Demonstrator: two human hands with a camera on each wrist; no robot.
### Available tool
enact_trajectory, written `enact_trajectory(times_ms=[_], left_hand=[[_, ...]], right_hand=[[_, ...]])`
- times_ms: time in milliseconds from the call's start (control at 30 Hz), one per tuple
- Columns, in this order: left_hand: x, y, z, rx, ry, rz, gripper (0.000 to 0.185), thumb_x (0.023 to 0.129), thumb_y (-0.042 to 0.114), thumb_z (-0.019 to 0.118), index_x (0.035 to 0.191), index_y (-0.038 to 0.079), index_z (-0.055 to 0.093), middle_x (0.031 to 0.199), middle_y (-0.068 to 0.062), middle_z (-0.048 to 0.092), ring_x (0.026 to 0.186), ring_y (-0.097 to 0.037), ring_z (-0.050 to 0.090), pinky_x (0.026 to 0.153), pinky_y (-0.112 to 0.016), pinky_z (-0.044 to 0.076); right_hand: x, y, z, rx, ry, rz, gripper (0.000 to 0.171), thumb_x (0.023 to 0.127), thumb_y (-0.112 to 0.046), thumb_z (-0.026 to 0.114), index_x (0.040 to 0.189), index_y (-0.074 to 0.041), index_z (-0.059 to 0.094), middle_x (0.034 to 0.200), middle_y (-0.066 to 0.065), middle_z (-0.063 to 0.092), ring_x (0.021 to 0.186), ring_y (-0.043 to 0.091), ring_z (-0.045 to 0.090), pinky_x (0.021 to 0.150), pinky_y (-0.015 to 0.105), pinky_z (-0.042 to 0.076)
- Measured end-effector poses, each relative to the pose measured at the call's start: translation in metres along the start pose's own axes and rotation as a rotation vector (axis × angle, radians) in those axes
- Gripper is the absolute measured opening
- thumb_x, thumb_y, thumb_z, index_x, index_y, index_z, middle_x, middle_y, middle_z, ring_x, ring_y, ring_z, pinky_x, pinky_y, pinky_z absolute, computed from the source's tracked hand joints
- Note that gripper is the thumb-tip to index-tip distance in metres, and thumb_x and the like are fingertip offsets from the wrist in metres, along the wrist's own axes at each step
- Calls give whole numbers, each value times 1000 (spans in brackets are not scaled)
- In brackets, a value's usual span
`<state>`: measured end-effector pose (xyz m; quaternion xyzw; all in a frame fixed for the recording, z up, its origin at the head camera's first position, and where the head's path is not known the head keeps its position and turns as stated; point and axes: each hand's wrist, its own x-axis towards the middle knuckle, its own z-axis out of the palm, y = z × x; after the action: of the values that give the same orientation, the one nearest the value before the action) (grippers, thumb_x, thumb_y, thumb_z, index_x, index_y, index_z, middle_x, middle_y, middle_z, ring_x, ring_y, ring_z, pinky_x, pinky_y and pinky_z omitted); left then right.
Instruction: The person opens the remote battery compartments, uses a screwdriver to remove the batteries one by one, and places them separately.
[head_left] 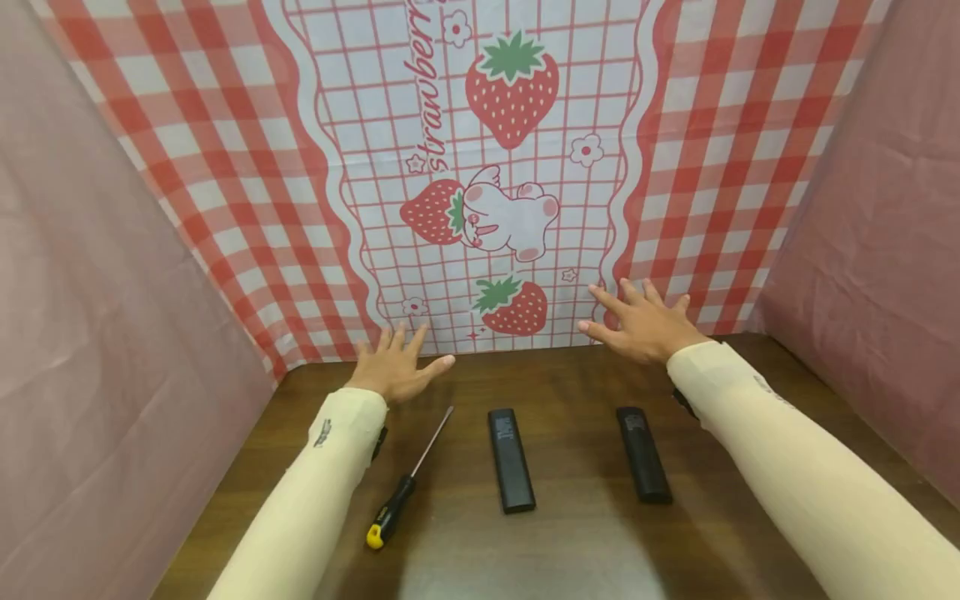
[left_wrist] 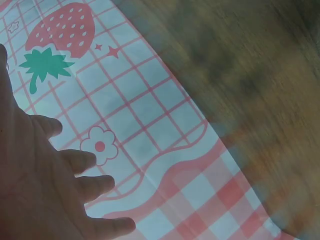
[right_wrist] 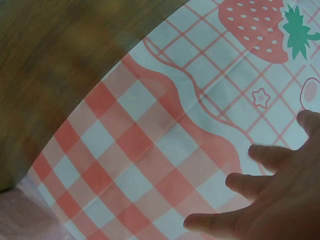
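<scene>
My left hand (head_left: 392,367) is held out with spread fingers above the back left of the table, holding nothing. Below it lies a screwdriver (head_left: 408,483) with a black and yellow handle, its shaft pointing away from me. The right hand (head_left: 647,327), also empty with fingers apart, hovers near the back cloth on the right. A flat black bar-shaped case (head_left: 512,460) lies on the table between the arms. Another similar black case (head_left: 643,455) lies nearer the right forearm. In both wrist views the spread fingers show against the cloth, with no object in them.
A strawberry-print checked cloth (head_left: 585,208) hangs upright behind the brown wooden table (head_left: 570,533). Pink cloth walls stand on the left (head_left: 112,292) and right (head_left: 870,233) sides.
</scene>
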<state>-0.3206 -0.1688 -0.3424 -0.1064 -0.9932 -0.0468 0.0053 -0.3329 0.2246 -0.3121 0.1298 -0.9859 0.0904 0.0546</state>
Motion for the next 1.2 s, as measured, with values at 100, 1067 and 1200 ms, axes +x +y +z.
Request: enact_trajectory(times_ms=[100, 1067, 1200], left_hand=[[0, -2, 1, -20, -20, -11, 94, 90, 83, 22, 162, 23, 11, 165, -18, 9, 150, -44, 7, 111, -72, 4], [-1, -5, 28, -26, 41, 53, 78, 100, 69, 25, 144, 11, 54, 142, -14, 56, 131, -36, 51, 104, -61, 36], [-3, -2, 32, -26, 39, 67, 74, 102, 66, 26, 140, 11, 58, 137, -12, 60, 125, -35, 56, 100, -58, 41]], right_hand=[[1, 0, 1, -13, -4, -5, 88, 91, -80, 30, 161, -27, 21, 163, 24, 15, 144, 58, 5, 96, 84, -5], [10, 3, 20, -24, 3, -83, 73, 101, -66, 29, 159, -22, 29, 154, 26, 36, 139, 52, 32, 102, 78, 21], [9, 2, 22, -17, 24, -122, 68, 104, -59, 33, 158, -18, 32, 150, 27, 42, 133, 51, 43, 100, 70, 34]])
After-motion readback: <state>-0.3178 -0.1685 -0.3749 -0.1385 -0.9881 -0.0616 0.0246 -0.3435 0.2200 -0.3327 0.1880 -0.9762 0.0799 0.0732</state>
